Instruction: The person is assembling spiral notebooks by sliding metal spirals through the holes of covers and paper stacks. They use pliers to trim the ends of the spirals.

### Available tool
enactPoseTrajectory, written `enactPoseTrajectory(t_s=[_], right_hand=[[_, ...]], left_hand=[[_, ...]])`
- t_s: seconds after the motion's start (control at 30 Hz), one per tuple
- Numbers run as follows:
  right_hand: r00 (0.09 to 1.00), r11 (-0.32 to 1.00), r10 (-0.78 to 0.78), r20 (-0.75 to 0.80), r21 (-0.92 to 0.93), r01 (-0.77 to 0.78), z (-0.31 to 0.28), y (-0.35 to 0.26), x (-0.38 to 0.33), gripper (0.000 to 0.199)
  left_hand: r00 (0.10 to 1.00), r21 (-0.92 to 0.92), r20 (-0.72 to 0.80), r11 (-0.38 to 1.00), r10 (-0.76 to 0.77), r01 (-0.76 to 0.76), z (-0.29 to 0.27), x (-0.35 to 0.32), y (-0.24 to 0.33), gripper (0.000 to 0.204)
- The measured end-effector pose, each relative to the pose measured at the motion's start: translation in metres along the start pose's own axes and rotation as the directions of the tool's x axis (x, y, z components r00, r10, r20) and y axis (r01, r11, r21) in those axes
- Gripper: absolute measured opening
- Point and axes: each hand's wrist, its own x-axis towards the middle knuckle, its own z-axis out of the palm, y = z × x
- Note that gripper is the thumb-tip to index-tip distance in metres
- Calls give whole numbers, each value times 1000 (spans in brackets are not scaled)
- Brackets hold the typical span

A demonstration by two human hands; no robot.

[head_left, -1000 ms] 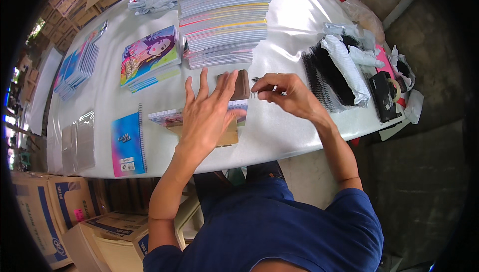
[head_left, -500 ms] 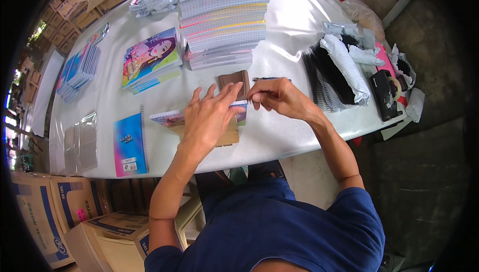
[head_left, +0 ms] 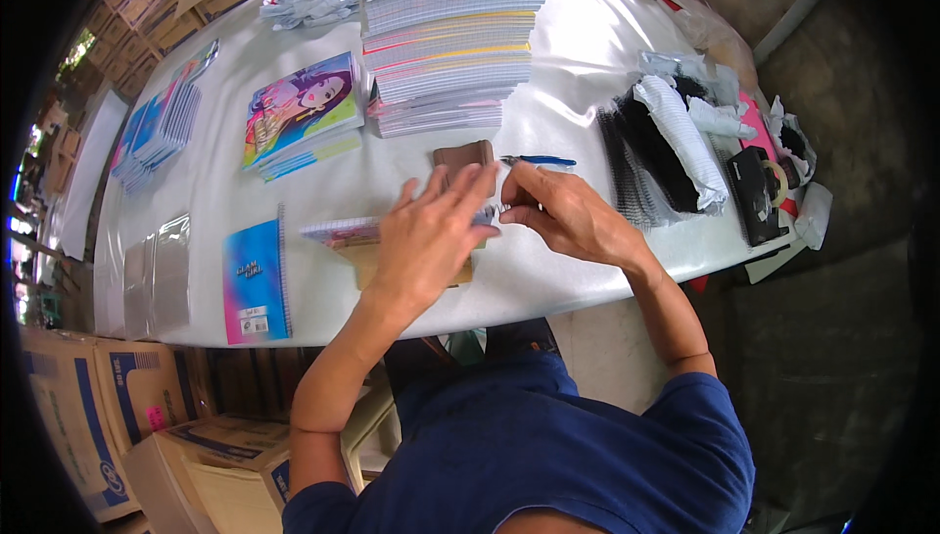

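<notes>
A notebook (head_left: 338, 232) stands with its edge up at a tan wooden block (head_left: 367, 268), partly hidden behind my left hand (head_left: 423, 245). That hand lies over the notebook with fingers stretched out and slightly blurred. At the notebook's right end my right hand (head_left: 570, 219) pinches the end of a thin spiral wire (head_left: 503, 209); most of the wire is hidden. Just beyond my left fingertips lies a brown grooved block (head_left: 460, 156). Blue-handled pliers (head_left: 544, 160) rest on the table beyond my right hand.
A bound notebook (head_left: 255, 279) and clear plastic sleeves (head_left: 157, 279) lie to the left. Farther back are notebook stacks (head_left: 305, 108) and a tall pile of pages (head_left: 446, 64). Black wire coils (head_left: 651, 147), white wrapping and a tape dispenser (head_left: 756, 196) occupy the right. Cartons (head_left: 73, 426) stand lower left.
My right hand has come slightly nearer and to the right, pinching at the notebook's end, and more of the pliers shows. My left hand has shifted slightly right, its fingers still stretched.
</notes>
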Motion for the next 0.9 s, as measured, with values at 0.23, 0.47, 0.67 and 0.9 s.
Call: enactPoseTrajectory(t_s=[0.23, 0.47, 0.67, 0.9], right_hand=[[947, 990, 31, 320, 121, -74, -9, 95, 48, 13], [953, 996, 10, 303, -85, 16, 34, 125, 76, 46], [955, 995, 18, 297, 85, -46, 5, 116, 55, 47], [970, 997, 49, 238, -72, -33, 39, 120, 28, 50]], left_hand=[[948, -14, 316, 1000, 19, -15, -19, 7, 8, 65], [952, 3, 299, 998, 60, -64, -10, -2, 0, 70], [1000, -45, -20, 999, -15, 14, 3, -8, -11, 75], [969, 2, 248, 1000, -13, 13, -1, -3, 7, 75]])
